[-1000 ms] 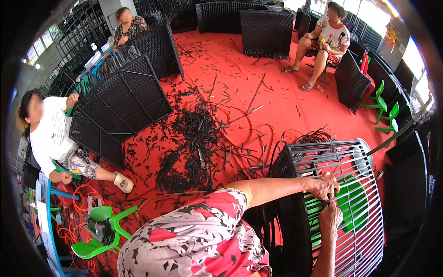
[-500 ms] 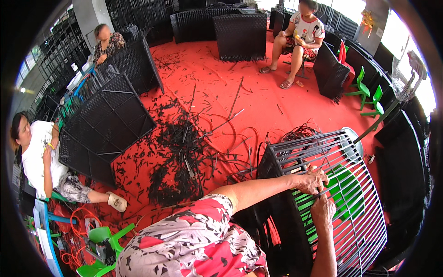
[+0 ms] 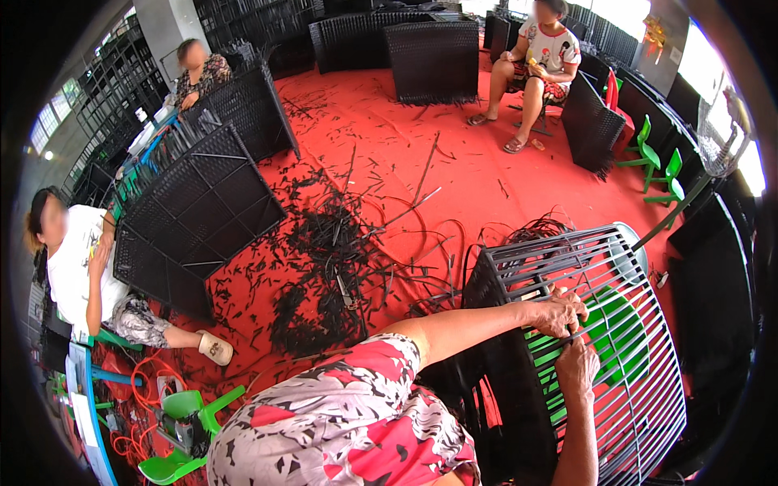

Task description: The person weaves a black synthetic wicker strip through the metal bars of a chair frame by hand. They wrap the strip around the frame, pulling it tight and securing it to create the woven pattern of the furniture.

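Note:
A dark furniture frame with a grid of long slats and thin cross-strips stands in front of me at the right, its near side woven black. My left hand reaches over the slats from the left, fingers bent and pinched together. Just below it, my right hand is closed, its fingertips almost touching the left ones. Both grip a dark strip among the slats, though the fingers cover most of it. Beneath the grid, a green chair seat shows through.
Black offcuts and strips litter the red floor covering. Co-workers sit at the left, back left and back right beside woven black panels. A fan and green chairs stand at right.
The whole view has shifted slightly, so the scene sits a little farther right. My hands remain together at the same part of the grid, with only slight finger movement.

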Demonstrator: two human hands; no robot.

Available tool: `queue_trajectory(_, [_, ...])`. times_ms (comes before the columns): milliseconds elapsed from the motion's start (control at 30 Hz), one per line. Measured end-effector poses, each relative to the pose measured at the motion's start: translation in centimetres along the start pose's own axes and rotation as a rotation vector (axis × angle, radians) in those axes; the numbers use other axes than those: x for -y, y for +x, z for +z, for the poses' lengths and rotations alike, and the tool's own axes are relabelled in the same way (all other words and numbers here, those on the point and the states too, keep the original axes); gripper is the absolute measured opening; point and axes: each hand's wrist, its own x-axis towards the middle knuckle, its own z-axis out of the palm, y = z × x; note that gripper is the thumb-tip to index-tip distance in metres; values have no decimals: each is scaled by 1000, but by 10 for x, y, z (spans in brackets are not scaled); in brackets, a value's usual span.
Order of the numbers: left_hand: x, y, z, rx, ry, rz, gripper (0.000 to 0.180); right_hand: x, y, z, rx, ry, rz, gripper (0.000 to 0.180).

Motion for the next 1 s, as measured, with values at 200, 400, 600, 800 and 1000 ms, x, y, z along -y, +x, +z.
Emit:
queue_trajectory(200, [28,3,20,-72,-158,99,14,-1,1,5,-31,-15,-66,16])
queue_trajectory(400, [19,6,30,-196,112,141,13,-6,-3,3,-38,-5,-51,17])
queue_trajectory(600, [28,8,27,-51,-141,62,12,-1,-2,1,-25,-20,-43,16])
queue_trajectory(800, [23,8,23,-26,-123,40,11,-1,-1,2,-35,-26,-49,15])
queue_trajectory(1000, [35,5,32,-136,-1,150,15,-3,-1,4,-48,-32,-67,16])
